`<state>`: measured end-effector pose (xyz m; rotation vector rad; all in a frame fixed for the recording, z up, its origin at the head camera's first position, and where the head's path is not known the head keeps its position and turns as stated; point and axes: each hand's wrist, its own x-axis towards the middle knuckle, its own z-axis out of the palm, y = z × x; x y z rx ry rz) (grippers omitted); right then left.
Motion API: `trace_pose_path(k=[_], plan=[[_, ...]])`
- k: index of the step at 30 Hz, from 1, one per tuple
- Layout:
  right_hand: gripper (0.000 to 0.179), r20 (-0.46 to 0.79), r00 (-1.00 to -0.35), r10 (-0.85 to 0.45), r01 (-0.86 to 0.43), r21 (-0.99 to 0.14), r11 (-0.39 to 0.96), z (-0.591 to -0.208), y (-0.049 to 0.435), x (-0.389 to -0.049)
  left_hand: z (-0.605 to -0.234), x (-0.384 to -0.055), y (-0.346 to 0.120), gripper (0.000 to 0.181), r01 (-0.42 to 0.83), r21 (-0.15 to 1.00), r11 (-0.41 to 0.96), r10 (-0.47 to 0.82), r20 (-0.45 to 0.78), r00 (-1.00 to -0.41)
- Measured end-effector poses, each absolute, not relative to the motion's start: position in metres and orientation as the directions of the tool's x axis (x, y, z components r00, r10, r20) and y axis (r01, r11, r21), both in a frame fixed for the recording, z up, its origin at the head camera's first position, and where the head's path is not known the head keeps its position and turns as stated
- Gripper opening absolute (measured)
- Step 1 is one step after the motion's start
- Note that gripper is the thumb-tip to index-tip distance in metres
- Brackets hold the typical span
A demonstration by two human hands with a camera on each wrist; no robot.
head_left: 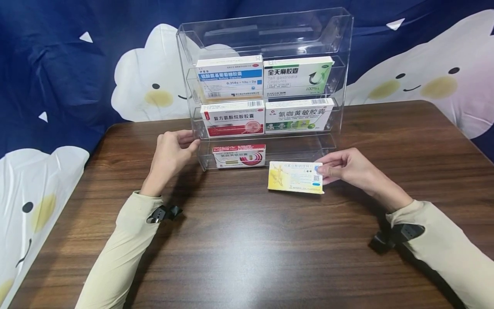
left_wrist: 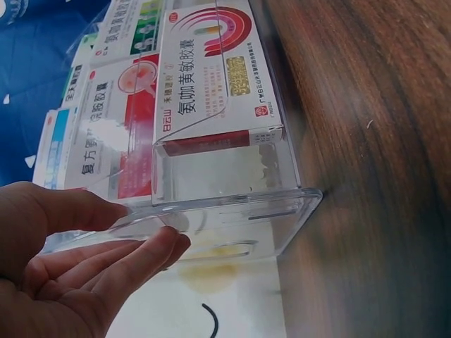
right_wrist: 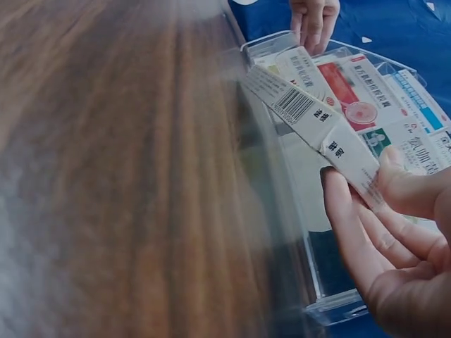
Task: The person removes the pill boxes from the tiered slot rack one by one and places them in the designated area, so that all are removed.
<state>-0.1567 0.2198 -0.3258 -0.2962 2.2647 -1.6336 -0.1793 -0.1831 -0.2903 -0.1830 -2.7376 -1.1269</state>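
Note:
A clear tiered display rack stands on the table with medicine boxes on its shelves. My left hand pinches the rack's left side wall, the thumb on one face and the fingers on the other in the left wrist view. With thumb and fingers my right hand grips the right end of a yellow and white medicine box, held in front of the bottom shelf's right half. On that shelf's left half sits a red and white medicine box. The held box's barcoded edge faces the right wrist view.
The middle shelf bears a red-banded box and a green-banded box. Above them are a blue-banded box and a green and white box. The wooden table reaches a blue cloud-patterned cloth behind.

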Motion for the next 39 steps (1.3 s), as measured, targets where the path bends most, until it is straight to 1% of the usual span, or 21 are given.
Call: trace_pose_path(k=[7,17,22,24,27,31,39], plan=[[0.04,-0.198,-0.911,-0.362,0.102,-0.958,0.268,-0.334,0.217,-0.157,-0.291,-0.179,-0.183,0.034,0.191,0.675,0.713,0.053,0.219,-0.974],[0.049,-0.238,-0.915,-0.325,0.152,-0.951,0.269,-0.337,0.214,-0.148,-0.291,-0.18,-0.183,0.033,0.209,0.663,0.719,0.063,0.236,-0.97],[0.041,-0.214,-0.942,-0.258,0.146,-0.955,0.26,-0.339,0.207,-0.142,-0.292,-0.179,-0.184,0.033,0.215,0.659,0.721,0.071,0.239,-0.968],[0.036,-0.182,-0.959,-0.219,0.115,-0.951,0.288,-0.34,0.203,-0.14,-0.292,-0.18,-0.184,0.033,0.215,0.657,0.723,0.071,0.238,-0.969],[0.032,-0.117,-0.981,-0.154,0.046,-0.915,0.4,-0.339,0.201,-0.137,-0.292,-0.18,-0.184,0.033,0.214,0.661,0.719,0.07,0.238,-0.969],[0.029,-0.068,-0.992,-0.11,0.002,-0.857,0.515,-0.337,0.2,-0.134,-0.292,-0.179,-0.183,0.033,0.217,0.665,0.715,0.07,0.241,-0.968],[0.028,-0.011,-0.989,-0.15,-0.076,-0.825,0.559,-0.336,0.197,-0.13,-0.292,-0.179,-0.183,0.034,0.218,0.659,0.72,0.072,0.241,-0.968]])
